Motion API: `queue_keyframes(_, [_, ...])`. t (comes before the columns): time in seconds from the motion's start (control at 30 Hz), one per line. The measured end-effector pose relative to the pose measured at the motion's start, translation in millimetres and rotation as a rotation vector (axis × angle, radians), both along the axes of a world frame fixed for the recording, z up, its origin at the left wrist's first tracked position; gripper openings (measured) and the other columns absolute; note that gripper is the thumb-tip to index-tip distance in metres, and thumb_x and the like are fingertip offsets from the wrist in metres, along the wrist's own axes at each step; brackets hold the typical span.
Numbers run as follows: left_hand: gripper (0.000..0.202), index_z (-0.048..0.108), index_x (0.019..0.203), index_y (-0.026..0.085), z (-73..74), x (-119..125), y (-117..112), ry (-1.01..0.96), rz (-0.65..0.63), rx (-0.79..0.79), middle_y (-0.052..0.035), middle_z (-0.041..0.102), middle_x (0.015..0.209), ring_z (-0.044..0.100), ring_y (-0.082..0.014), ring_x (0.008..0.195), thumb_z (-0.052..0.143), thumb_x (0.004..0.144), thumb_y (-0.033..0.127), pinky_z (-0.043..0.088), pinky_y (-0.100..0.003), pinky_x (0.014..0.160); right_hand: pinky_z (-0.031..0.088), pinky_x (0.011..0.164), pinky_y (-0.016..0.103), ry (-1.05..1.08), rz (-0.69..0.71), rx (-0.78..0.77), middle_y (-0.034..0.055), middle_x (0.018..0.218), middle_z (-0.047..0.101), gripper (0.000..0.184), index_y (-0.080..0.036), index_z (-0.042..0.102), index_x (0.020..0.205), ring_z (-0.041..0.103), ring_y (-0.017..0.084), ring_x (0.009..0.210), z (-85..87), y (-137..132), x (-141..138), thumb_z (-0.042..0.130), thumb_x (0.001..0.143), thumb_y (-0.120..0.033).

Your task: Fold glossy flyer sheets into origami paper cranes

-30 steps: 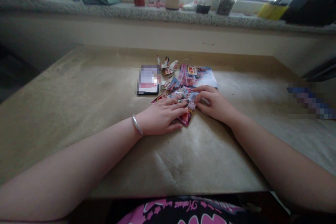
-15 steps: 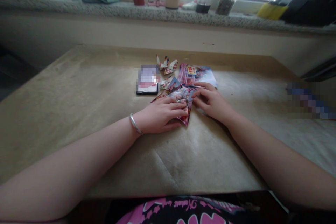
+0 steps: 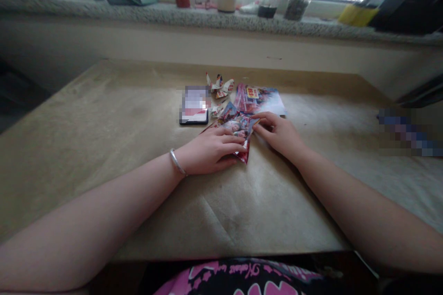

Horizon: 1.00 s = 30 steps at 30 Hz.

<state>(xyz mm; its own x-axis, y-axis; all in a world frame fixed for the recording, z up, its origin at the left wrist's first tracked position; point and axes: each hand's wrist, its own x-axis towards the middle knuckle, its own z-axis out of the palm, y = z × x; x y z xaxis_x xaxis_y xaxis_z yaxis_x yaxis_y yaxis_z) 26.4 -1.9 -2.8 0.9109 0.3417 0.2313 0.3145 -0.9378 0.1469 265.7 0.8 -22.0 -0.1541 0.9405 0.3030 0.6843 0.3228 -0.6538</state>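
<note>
While your left hand (image 3: 218,150) lies spread on the printed paper (image 3: 237,124), your right hand (image 3: 279,132) pinches its right edge, folding seemingly partway done.

The tan table (image 3: 121,110) has a crease toward 6 o'clock from its middle. Directly on it lie a folded printed paper (image 3: 229,114) just toward 12, a dark-edged, pixelated device (image 3: 194,101) at 11, a spiky white-and-red paper piece (image 3: 220,88) at 12 with a smaller piece (image 3: 217,110) below it, flat printed paper (image 3: 268,101) at 1, and a pixelated bluish strip (image 3: 410,133) at 3.
</note>
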Motion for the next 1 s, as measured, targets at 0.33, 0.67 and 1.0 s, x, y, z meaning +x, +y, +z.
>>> queue_keyframes(0.33, [0.036, 0.057, 0.127, 0.023, -0.1, -1, 0, -0.002, 0.003, -0.010, -0.0041, 0.058, 0.133, 0.051, -0.0262, 0.119, 0.048, 0.092, 0.032, 0.040, -0.046, 0.103, 0.048, 0.067, 0.030, 0.099, -0.051, 0.035, 0.0022, 0.077, 0.069, 0.016, -0.020, 0.067, 0.084, 0.062, 0.016, 0.069, -3.6, 5, 0, 0.066, 0.076, -0.035])
queue_keyframes(0.67, [0.032, 0.060, 0.120, 0.017, -3.5, 2, 0, -0.082, -0.018, -0.066, -0.0064, 0.062, 0.127, 0.054, -0.0214, 0.116, 0.051, 0.091, 0.024, 0.045, -0.038, 0.102, 0.049, 0.059, 0.027, 0.361, -0.136, -0.001, -0.0045, 0.063, 0.063, 0.043, -0.022, 0.060, 0.111, 0.059, 0.012, 0.056, -2.7, 6, -9, 0.071, 0.070, -0.032])
queue_keyframes(1.0, [0.033, 0.059, 0.123, 0.015, -6.9, 1, -1, -0.056, -0.015, -0.037, -0.0129, 0.052, 0.138, 0.043, -0.0252, 0.134, 0.047, 0.093, 0.023, 0.041, -0.043, 0.110, 0.047, 0.052, 0.025, 0.487, -0.149, -0.174, 0.0006, 0.061, 0.066, 0.040, -0.021, 0.052, 0.067, 0.064, 0.015, 0.058, -0.9, 3, -10, 0.074, 0.064, -0.054])
